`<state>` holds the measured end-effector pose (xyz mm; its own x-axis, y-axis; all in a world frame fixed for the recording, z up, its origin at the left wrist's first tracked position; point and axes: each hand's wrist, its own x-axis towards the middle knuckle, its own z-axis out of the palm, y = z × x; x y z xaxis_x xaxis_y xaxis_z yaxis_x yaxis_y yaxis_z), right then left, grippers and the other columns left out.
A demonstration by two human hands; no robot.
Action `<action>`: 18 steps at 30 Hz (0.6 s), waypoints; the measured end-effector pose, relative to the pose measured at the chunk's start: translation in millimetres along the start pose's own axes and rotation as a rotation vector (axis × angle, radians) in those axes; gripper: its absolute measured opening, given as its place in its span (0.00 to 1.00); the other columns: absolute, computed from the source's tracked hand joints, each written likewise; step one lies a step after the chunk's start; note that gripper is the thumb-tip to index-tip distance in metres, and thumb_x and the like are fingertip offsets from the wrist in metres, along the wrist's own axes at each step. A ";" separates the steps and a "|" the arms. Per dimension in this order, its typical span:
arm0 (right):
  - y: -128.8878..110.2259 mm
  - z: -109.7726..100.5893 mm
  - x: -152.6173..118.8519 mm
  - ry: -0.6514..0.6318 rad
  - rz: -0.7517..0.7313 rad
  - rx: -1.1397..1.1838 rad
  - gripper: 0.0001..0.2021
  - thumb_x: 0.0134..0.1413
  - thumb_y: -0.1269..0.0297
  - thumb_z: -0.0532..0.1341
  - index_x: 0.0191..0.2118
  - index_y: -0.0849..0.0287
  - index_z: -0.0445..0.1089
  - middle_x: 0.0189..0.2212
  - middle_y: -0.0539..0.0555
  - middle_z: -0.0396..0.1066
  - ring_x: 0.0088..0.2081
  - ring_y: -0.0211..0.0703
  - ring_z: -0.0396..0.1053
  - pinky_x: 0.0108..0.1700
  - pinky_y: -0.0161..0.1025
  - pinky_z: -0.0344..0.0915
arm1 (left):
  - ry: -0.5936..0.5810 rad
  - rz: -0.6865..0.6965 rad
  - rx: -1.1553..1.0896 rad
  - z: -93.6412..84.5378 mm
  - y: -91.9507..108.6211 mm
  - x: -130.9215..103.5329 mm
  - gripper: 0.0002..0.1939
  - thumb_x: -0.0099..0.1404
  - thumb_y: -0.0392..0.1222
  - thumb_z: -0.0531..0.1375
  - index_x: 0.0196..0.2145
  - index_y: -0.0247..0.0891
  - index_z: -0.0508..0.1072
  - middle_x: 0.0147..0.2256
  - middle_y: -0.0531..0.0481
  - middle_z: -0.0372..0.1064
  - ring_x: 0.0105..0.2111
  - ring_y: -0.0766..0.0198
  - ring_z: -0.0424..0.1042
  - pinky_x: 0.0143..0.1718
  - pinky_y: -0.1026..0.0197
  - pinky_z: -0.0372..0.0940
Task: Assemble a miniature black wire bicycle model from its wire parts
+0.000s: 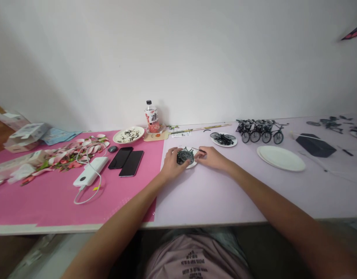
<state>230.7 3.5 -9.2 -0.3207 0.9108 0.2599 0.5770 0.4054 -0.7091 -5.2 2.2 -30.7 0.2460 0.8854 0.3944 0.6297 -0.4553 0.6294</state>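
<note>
My left hand (173, 162) is curled round a dark miniature bicycle (185, 155), whose spoked wheel faces up between thumb and fingers. Beneath it shows the rim of a small white plate (192, 165). Just to the right, my right hand (211, 157) is closed in a pinch on a thin dark stick-like piece, its tip pointing at the bicycle; its exact kind is too small to tell. Behind my right hand stands a white plate (233, 143) bearing dark wheels and small parts. Several miniature bicycles (261, 131) stand upright in a row farther right.
Oval white plates (283, 159) and a black pad (314, 145) lie to the right. On the pink sheet are two phones (131, 163), a white power bank (91, 171) with a looped cable, and scattered petals (76, 153). A drink bottle (152, 118) stands by the wall.
</note>
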 end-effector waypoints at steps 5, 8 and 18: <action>1.3 0.8 1.1 0.110 0.031 0.173 0.13 0.45 0.61 0.68 0.31 0.54 0.62 0.35 0.51 0.75 0.39 0.47 0.73 0.41 0.42 0.68 | -0.079 -0.041 0.012 3.5 3.7 -5.3 0.49 0.57 0.58 0.71 0.69 0.42 0.57 0.73 0.33 0.43 0.74 0.39 0.45 0.72 0.38 0.49; -2.8 3.0 1.7 0.188 0.053 0.347 0.18 0.42 0.61 0.70 0.30 0.53 0.57 0.36 0.51 0.73 0.37 0.45 0.73 0.40 0.42 0.69 | -0.092 -0.055 0.003 0.8 5.8 -5.9 0.53 0.56 0.55 0.72 0.71 0.43 0.53 0.74 0.33 0.39 0.75 0.39 0.41 0.72 0.37 0.48; -5.0 1.8 8.8 0.457 0.106 0.557 0.24 0.39 0.66 0.70 0.29 0.51 0.49 0.41 0.55 0.78 0.38 0.45 0.75 0.47 0.46 0.72 | -0.180 -0.031 -0.028 -1.9 3.3 -9.0 0.57 0.57 0.58 0.71 0.74 0.41 0.47 0.75 0.33 0.31 0.75 0.38 0.40 0.73 0.39 0.49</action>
<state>223.7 9.3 -4.6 0.1317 0.9336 0.3332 0.0807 0.3249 -0.9423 -6.8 -7.4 -30.9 0.3564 0.9004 0.2496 0.6192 -0.4276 0.6586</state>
